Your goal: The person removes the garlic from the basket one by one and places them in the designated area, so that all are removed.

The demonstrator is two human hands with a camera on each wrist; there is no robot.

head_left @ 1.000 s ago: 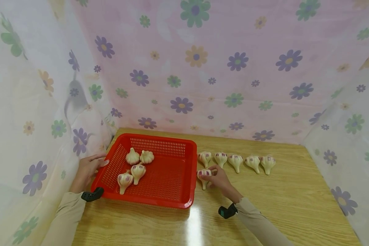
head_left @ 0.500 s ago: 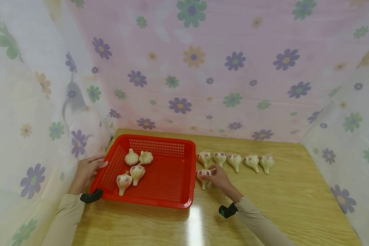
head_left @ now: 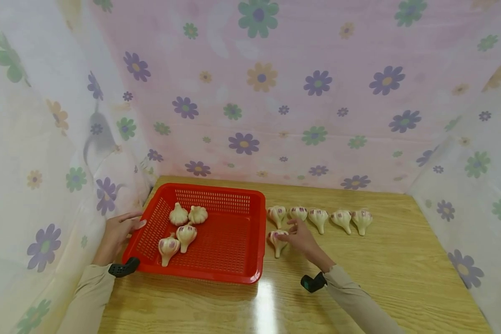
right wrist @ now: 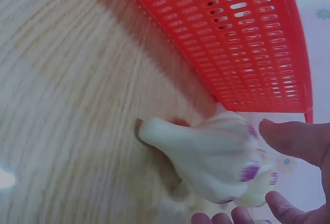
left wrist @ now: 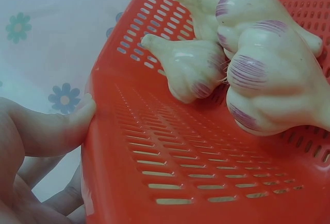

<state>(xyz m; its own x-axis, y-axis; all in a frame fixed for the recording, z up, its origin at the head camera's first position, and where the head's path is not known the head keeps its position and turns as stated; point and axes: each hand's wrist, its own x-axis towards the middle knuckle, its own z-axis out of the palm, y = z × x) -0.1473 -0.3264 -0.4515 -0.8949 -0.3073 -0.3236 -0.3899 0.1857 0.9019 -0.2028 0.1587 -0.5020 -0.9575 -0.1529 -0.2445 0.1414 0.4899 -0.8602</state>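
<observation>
My left hand [head_left: 118,234] touches the left side of a red plastic basket [head_left: 208,277]. In the left wrist view its thumb [left wrist: 64,126] lies against the rim, with the other fingers loosely bent beside the outer wall. Several garlic bulbs [left wrist: 273,79] lie in the basket's left part. Right of the basket, my right hand [head_left: 304,241] is at a single garlic bulb [head_left: 278,242] on the table. In the right wrist view, thumb and fingers are spread, apart from this garlic bulb [right wrist: 206,152], whose stem points away from the hand.
Behind the right hand, several garlic bulbs [head_left: 319,220] form a row on the wooden table [head_left: 384,273], stems toward the person. Flower-patterned cloth [head_left: 284,93] encloses the back and both sides. The basket's right wall stands close to the single bulb.
My right hand's fingers have come away from the single garlic bulb, and the hand has shifted slightly right and back. The bulb stays on the table. The left hand keeps its place at the basket.
</observation>
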